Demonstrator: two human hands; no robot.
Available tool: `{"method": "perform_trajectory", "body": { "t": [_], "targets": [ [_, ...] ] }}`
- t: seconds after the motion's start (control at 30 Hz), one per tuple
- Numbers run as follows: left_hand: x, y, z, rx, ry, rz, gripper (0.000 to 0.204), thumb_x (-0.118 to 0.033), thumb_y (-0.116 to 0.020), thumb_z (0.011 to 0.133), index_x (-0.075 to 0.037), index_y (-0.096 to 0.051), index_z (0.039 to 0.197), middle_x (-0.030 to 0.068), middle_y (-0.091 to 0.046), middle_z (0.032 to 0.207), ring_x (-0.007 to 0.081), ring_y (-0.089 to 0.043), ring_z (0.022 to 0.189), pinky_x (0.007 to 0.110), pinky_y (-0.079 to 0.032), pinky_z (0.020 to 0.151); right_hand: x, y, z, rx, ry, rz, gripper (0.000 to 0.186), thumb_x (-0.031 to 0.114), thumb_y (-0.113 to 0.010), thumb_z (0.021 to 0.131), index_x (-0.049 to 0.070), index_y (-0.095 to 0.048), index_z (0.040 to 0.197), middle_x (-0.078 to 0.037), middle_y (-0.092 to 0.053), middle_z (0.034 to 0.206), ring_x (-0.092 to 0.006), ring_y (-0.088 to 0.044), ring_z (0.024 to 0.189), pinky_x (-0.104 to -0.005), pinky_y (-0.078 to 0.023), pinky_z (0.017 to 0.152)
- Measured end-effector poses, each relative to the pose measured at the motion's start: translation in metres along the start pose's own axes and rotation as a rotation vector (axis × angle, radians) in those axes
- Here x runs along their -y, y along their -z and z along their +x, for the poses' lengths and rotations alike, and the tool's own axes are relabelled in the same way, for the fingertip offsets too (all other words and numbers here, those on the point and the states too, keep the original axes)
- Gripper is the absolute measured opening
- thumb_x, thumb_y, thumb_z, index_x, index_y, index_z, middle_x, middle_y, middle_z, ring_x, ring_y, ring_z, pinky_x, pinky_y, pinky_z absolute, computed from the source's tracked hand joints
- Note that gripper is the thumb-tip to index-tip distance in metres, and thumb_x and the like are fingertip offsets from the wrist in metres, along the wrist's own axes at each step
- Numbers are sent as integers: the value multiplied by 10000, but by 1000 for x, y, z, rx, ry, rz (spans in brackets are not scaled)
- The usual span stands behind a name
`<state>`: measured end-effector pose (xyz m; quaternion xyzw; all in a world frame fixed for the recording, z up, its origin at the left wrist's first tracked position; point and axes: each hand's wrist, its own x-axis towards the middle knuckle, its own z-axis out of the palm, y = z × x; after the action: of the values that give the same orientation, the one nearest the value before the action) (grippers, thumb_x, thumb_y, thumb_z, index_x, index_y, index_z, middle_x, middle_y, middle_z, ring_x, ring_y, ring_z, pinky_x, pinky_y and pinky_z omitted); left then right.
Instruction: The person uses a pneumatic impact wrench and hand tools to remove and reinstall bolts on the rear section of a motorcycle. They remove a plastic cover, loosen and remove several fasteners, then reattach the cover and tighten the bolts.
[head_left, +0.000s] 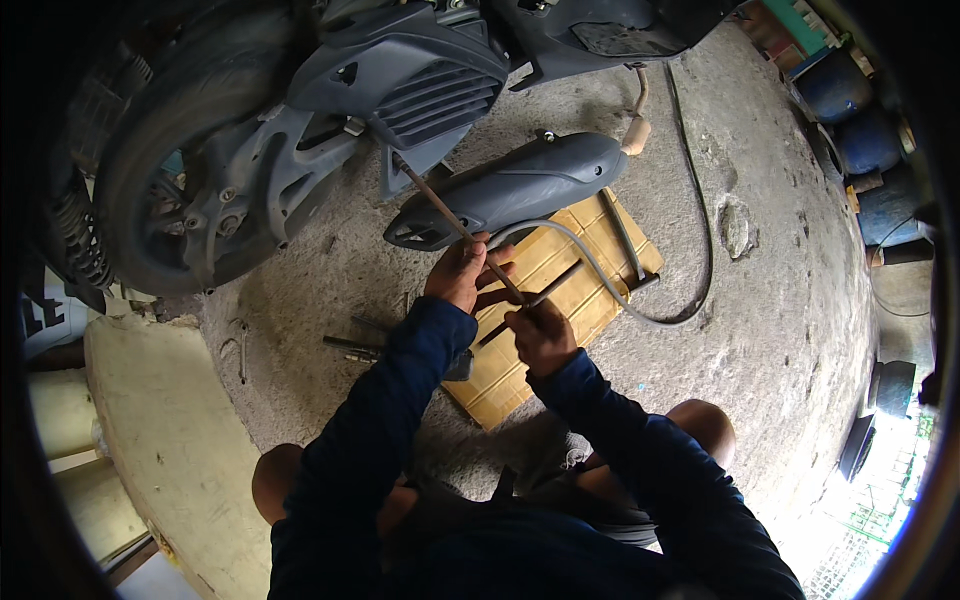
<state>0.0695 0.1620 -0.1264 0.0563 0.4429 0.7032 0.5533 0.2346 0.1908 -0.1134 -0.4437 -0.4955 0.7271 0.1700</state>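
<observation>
My left hand (460, 275) is closed around a long rusty metal rod (435, 200), which slants up to the underside of the scooter's grey ribbed cover (428, 92). My right hand (541, 332) grips the rod's lower end. A dark straight bar (557, 283) shows beside that hand; whether it joins the rod, I cannot tell. Beneath my hands lies yellow cardboard (485, 390) with a metal T-shaped tool (627, 242) on it. A detached grey muffler (525, 183) rests just beyond, and a grey hose (665, 321) loops past my right hand.
The scooter's wheel (140, 180) is at upper left. Loose tools (360, 345) and a wrench (242, 350) lie left of the cardboard on the concrete floor (770, 330). A pale ledge (160, 420) runs along the left, blue drums (868, 140) along the right. My knees frame the near edge.
</observation>
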Motion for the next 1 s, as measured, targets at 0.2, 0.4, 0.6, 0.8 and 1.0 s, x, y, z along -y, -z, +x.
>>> {"method": "perform_trajectory", "body": {
  "t": [0.2,0.4,0.6,0.8,1.0],
  "targets": [
    [3,3,5,-149,-24,143,387,-264,-706,921,7,-559,1156,132,-675,1025,186,-650,752,324,-554,715,0,6,-7,-306,799,-703,120,7,-664,852,20,-620,964,-82,-580,819,-165,-538,610,-329,-460,562],
    [-1,2,1,-93,24,1,322,-252,-703,917,-60,-598,1154,118,-680,1024,223,-688,867,370,-594,807,6,3,-32,353,-424,172,759,738,-269,939,47,-577,995,-65,-568,756,-165,-480,511,-280,-383,469],
    [-4,5,3,9,0,-66,314,-273,-673,938,-107,-572,1185,118,-649,1094,221,-678,920,381,-603,790,-6,0,-2,97,-16,27,377,311,-573,965,21,-577,1206,-81,-621,830,-157,-545,547,-280,-417,473],
    [-1,6,7,-158,-6,134,278,-300,-690,931,-94,-587,1086,51,-625,914,174,-659,821,349,-602,714,-8,2,-4,-231,584,-621,276,104,-643,880,16,-593,1137,-180,-672,872,-349,-664,745,-414,-526,670],
    [-3,4,4,-113,31,-31,255,-251,-667,944,-66,-601,1106,139,-687,1040,223,-694,885,367,-611,772,12,-5,-33,163,-100,-93,730,695,-346,960,38,-541,707,-66,-502,605,-176,-480,501,-313,-375,469]
  ]
}}
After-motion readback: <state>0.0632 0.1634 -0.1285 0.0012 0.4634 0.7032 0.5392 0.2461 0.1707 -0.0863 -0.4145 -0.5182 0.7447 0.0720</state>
